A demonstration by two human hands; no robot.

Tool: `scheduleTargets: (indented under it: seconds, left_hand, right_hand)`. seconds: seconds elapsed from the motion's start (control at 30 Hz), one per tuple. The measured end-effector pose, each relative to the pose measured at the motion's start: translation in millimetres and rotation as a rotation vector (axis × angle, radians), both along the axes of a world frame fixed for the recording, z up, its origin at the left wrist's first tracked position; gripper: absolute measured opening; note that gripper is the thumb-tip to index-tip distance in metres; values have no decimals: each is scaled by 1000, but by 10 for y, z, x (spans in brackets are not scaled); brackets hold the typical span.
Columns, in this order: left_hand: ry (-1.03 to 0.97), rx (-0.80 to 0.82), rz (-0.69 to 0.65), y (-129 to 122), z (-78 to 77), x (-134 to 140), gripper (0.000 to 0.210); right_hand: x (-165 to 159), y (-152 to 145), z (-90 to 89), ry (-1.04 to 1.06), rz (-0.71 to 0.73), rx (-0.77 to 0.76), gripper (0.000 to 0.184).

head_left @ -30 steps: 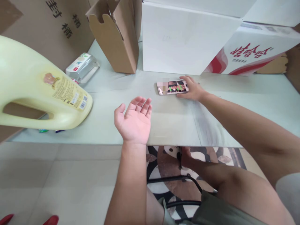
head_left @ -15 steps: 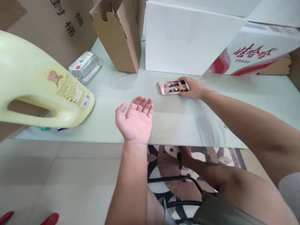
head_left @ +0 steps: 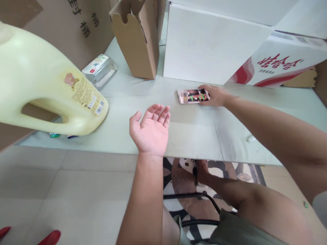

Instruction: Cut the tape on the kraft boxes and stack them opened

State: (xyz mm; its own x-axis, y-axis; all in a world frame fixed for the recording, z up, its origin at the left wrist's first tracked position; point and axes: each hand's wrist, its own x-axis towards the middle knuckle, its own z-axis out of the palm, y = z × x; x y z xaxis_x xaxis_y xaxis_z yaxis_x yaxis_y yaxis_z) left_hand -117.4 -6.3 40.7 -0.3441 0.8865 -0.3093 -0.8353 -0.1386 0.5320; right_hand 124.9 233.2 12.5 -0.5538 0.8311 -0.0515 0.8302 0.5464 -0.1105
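Note:
A smartphone [head_left: 193, 96] lies face up on the pale green table cover, its screen lit. My right hand [head_left: 214, 95] grips its right end, with thumb and fingers on opposite long edges. Palm up above the table's near edge, my left hand [head_left: 150, 132] is open and holds nothing, its fingers slightly curled. To the left of that hand stands a large pale yellow jug [head_left: 61, 92] with a handle opening and a printed label.
Behind the phone stand a white box [head_left: 212, 47], a red-and-white box [head_left: 270, 64] and an open brown carton [head_left: 136, 47]. A clear plastic pack [head_left: 100, 69] lies behind the jug. A small white object [head_left: 251, 139] sits near my right forearm.
The view has turned slightly, so the table's things sit a little further right in it. A small white object by my right forearm now shows more. Both hands keep their poses.

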Motion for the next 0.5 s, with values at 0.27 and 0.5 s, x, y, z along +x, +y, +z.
scheduleTargets:
  seconds: [0.27, 0.5]
  left_hand:
    - [-40, 16, 19, -53, 28, -65, 36]
    - [-91, 36, 44, -127, 54, -161, 37]
  right_hand:
    - [-100, -113, 69, -81, -123, -55, 89]
    - [-89, -105, 19, -48, -117, -40, 87]
